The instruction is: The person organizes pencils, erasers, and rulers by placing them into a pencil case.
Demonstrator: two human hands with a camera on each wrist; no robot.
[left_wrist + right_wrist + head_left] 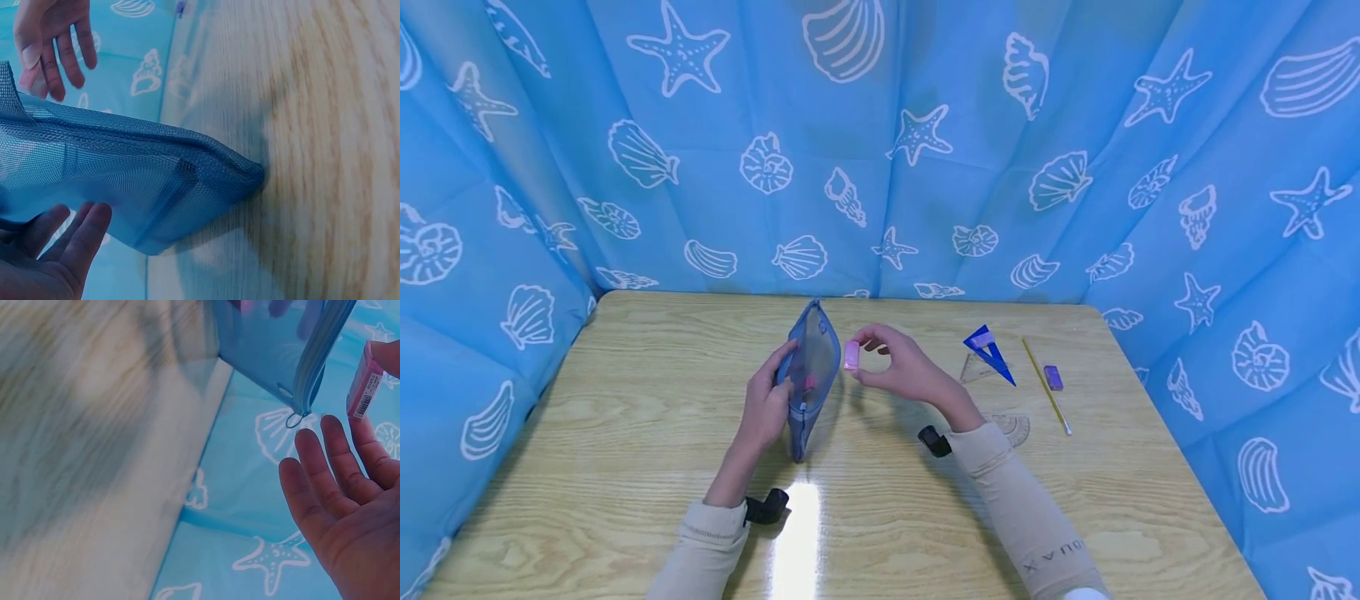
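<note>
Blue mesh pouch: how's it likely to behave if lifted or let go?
The blue mesh pouch is probably floppy, since its walls are thin, see-through mesh. It is likely light for its size, with only a small pink item clearly visible inside. It may tip or sag if the left hand lets go, being held upright.

Slim blue mesh pouch (820,357), rough-textured; under it, glossy pale woodgrain table (625,408); behind it, matt blue cloth curtain (857,125)

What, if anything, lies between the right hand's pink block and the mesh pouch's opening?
No other object visibly does. In the head view, the right hand holds the pink block just right of the mesh pouch, whose nearer rim it may need to clear.
</note>
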